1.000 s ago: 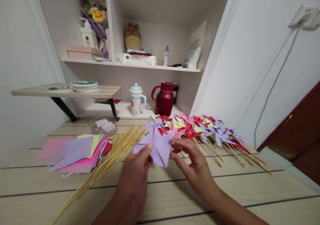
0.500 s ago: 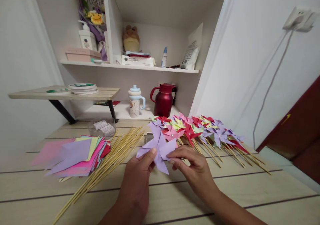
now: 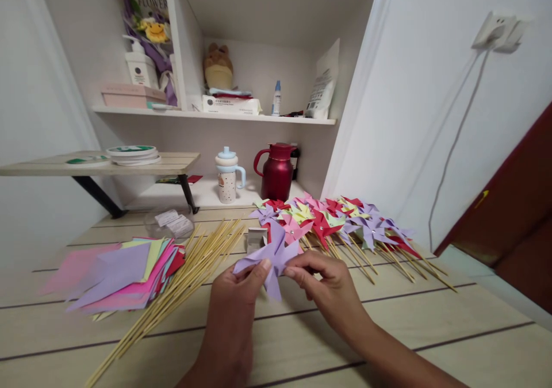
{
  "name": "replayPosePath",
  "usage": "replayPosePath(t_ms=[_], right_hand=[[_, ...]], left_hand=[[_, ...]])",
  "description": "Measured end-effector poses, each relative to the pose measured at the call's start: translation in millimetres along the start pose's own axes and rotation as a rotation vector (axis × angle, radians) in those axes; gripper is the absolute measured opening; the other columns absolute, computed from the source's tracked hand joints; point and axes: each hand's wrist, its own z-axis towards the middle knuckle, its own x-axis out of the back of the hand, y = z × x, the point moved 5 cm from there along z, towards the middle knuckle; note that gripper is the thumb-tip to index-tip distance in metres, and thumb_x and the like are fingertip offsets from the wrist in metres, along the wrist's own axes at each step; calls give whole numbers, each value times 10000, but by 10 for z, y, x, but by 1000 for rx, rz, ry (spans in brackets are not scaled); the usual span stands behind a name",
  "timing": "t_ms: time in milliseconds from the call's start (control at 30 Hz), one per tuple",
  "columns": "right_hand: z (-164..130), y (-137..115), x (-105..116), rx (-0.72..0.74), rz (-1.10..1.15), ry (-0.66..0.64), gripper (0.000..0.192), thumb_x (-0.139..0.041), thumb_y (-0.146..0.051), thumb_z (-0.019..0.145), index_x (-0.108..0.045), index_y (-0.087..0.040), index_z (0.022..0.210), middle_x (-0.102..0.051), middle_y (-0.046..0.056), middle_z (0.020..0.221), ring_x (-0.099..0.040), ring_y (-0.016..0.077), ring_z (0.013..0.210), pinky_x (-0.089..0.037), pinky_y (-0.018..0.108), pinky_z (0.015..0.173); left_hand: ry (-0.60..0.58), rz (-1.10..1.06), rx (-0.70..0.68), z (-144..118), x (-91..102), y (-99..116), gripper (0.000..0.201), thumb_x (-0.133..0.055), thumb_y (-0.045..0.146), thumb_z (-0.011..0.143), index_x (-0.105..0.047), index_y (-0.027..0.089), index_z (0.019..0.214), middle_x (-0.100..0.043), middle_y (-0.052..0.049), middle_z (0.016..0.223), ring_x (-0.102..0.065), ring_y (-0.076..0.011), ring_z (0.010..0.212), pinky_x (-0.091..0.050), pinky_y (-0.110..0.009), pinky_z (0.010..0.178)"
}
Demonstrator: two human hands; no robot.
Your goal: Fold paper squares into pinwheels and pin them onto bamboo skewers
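Observation:
A purple paper pinwheel (image 3: 276, 257) is held up over the front of the table, between both hands. My left hand (image 3: 239, 296) is closed on it, the thumb pressed near its middle and the fingers behind. My right hand (image 3: 325, 281) pinches the right-hand blade between thumb and fingertips. No stick shows on this pinwheel; its back is hidden. Just behind it sits a small open box (image 3: 256, 239). To the left lies a loose bundle of thin wooden sticks (image 3: 172, 296), beside a fanned stack of coloured paper sheets (image 3: 125, 267).
Finished pinwheels on sticks (image 3: 323, 221) lie in a heap at the back right. A clear plastic container (image 3: 170, 224) stands behind the paper. Further back are a spotted cup (image 3: 226, 181), a red jug (image 3: 277, 172) and a small raised shelf (image 3: 176, 162) carrying tape rolls (image 3: 133, 155).
My hands stay on the purple pinwheel, which has turned and tilted slightly. The small box behind it shows more now. The whole view has shifted a little.

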Motion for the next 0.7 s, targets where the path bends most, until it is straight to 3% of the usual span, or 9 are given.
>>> replayPosePath(t_ms=[233, 700], right_hand=[[2, -7, -6, -15, -71, -22, 221, -685, -351, 823, -685, -190, 672, -614, -3, 589, -504, 137, 549, -372, 252, 517], [14, 14, -8, -21, -108, -58, 219, -671, -350, 828, -692, -182, 689, -648, 9, 622, -530, 140, 565, -380, 255, 519]], left_hand=[[53, 62, 24, -15, 23, 27, 184, -767, 227, 659, -770, 140, 822, -753, -38, 716, -674, -194, 696, -505, -271, 709], [75, 84, 21, -45, 13, 14, 169, -779, 226, 639, -764, 152, 790, -749, -43, 708, -677, -201, 699, -510, -282, 689]])
